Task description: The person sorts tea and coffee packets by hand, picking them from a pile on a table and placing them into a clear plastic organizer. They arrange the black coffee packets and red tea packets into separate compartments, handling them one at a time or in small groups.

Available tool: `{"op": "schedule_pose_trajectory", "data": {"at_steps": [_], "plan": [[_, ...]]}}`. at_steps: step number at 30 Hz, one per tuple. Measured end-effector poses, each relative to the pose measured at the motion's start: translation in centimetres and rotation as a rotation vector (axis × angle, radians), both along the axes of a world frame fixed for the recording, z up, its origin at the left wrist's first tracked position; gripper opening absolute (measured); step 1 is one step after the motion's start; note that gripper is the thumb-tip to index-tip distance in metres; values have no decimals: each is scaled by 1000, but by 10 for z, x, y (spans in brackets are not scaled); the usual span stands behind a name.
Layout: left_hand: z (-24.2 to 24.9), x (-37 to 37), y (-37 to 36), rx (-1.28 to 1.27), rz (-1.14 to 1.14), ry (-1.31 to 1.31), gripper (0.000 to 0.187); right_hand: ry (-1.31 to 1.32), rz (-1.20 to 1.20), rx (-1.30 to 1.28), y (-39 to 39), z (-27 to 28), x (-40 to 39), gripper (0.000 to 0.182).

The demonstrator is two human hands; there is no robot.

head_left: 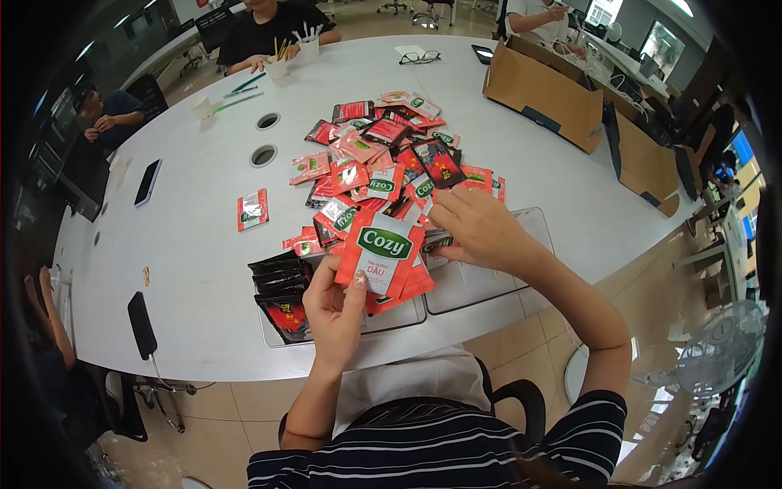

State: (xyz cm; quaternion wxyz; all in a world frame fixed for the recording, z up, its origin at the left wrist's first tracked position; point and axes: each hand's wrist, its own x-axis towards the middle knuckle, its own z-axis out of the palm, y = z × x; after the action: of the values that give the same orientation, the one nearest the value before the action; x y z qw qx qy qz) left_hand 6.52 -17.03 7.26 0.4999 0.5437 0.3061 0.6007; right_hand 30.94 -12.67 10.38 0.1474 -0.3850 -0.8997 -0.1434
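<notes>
Left hand (335, 316) pinched closed on red Cozy sachets (380, 254) above the tray (414, 314); right hand (479, 228) half-curled at the pile (383, 155) (grip hidden), so a loose pinch could let the slick-looking packets fan out and slip.

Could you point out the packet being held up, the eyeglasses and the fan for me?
Held packet (378, 259): head view, on its printed front, below the logo.
Eyeglasses (420, 58): head view, near the bridge.
Fan (722, 350): head view, on the round grille.
</notes>
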Motion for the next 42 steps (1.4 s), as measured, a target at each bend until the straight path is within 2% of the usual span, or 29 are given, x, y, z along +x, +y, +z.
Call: {"op": "schedule_pose_trajectory", "data": {"at_steps": [4, 7, 10, 13, 16, 19, 22, 25, 26, 29, 30, 34, 37, 38, 41, 42], "plan": [[3, 2, -2, -41, -7, 53, 16, 27, -20, -68, 1, -1, 1, 56], [4, 5, -1, -75, -33, 53, 18, 214, -6, -167, -2, 10, 4, 50], [3, 5, 0, -74, -37, 120, 19, 537, -40, -280, -9, 22, 5, 38], [2, 5, 1, -82, -66, 182, 21, 741, 33, -419, -18, 41, -6, 28], [1, 5, 0, -74, -93, 227, 23, 684, 84, -381, -22, 43, -25, 25], [4, 8, -1, -54, -67, 221, 23, 760, 73, -387, -21, 36, -31, 23], [3, 5, 1, -30, -35, 266, 25, 816, 12, -184, -21, 45, -24, 21], [1, 4, 0, -44, -32, 218, 34, 871, -72, -200, -24, 51, 1, 18], [0, 5, 0, -56, -34, 177, 39, 827, -167, -259, -31, 57, 7, 20], [9, 9, -1, -26, -29, 90, 58, 550, -215, -207, -40, 54, 22, 20], [5, 10, 1, 0, -31, 93, 74, 492, -187, -202, -41, 48, 23, 21], [11, 11, -1, -47, -18, 67, 86, 311, -78, -161, -39, 10, 11, 25], [15, 12, -3, -89, -10, 64, 84, 188, -23, -129, -29, -4, 4, 37], [12, 11, -2, -49, 17, 106, 73, 156, -21, -117, -24, -5, 2, 42], [1, 7, -1, -53, 10, 154, 60, 174, -26, -123, -11, -11, 0, 58], [7, 10, -1, -60, 22, 111, 42, 197, -30, -133, -9, -13, 0, 64]]}}
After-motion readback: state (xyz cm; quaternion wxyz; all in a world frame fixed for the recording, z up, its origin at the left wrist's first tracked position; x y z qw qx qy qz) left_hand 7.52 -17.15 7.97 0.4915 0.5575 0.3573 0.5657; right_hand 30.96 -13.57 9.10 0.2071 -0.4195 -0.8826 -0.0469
